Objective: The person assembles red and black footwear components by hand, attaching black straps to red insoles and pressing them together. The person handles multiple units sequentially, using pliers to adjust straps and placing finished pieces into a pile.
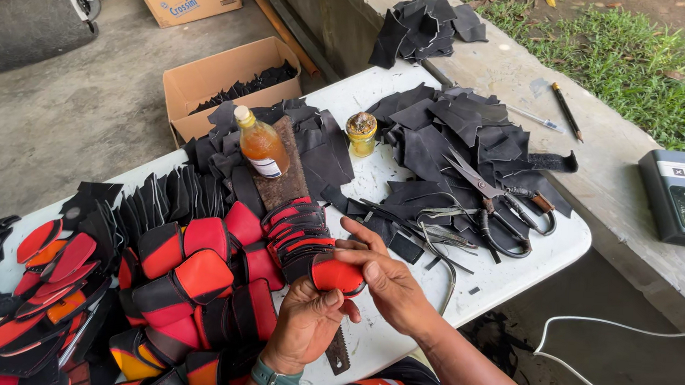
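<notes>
Red-and-black leather piece (337, 273) held just above near edge of white worktop (516, 267), at end of a stacked row of like pieces (295, 225). Left hand (308, 320) closed around it from below, fingers curled on black underside. Right hand (380, 279) gripping from above, thumb and fingers pressed along red rim.

Handling, judged: light, soft, pliable; folds under finger pressure, springs back somewhat. Surface smooth, probably a little slick on red face. Best taken at folded edge, pinched both sides, so layers stay aligned.

Nearby: heap of red, orange and black pieces (180, 286) at left; black leather offcuts (461, 137) across far side; scissors (493, 192) on offcuts; amber bottle (261, 144) upright on a dark block; small open jar (361, 131) beside it. Serrated blade (337, 351) lying under left hand.
</notes>
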